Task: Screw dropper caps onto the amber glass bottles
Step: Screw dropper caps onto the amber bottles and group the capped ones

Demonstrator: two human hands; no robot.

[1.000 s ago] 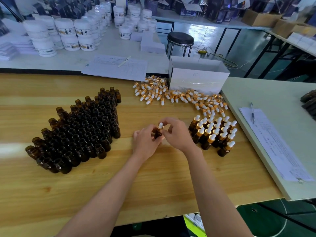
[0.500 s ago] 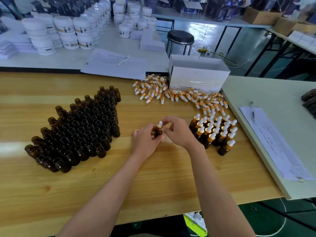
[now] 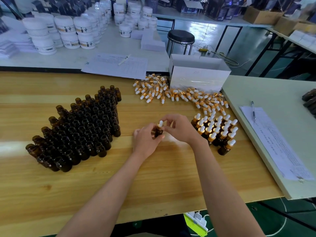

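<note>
- A person's two bare forearms reach out over a wooden table (image 3: 119, 177), seen from above.
- The left hand (image 3: 147, 139) is curled round a small amber bottle (image 3: 158, 132), holding it upright near the middle of the table.
- The right hand (image 3: 179, 129) pinches the dropper cap (image 3: 160, 124) sitting on that bottle's neck; the cap has a white rubber bulb and a gold collar.
- To the left, apart from the hands, a large packed block of open bottles (image 3: 82, 130) stands upright with no caps.
- To the right, just beside the right wrist, stands a smaller group of capped bottles (image 3: 217, 130), each with a white bulb on top.
- Beyond the hands, a pile of loose caps (image 3: 171, 93) lies scattered in a band along the far side of the table, running up against a white box (image 3: 198, 74).
- On a pale table (image 3: 273, 93) to the right lies a printed sheet (image 3: 273, 139) with a pen (image 3: 253, 110) on it.
- At the back, stacked white jars (image 3: 68, 31) stand on another bench, near a black stool (image 3: 180, 37).
</note>
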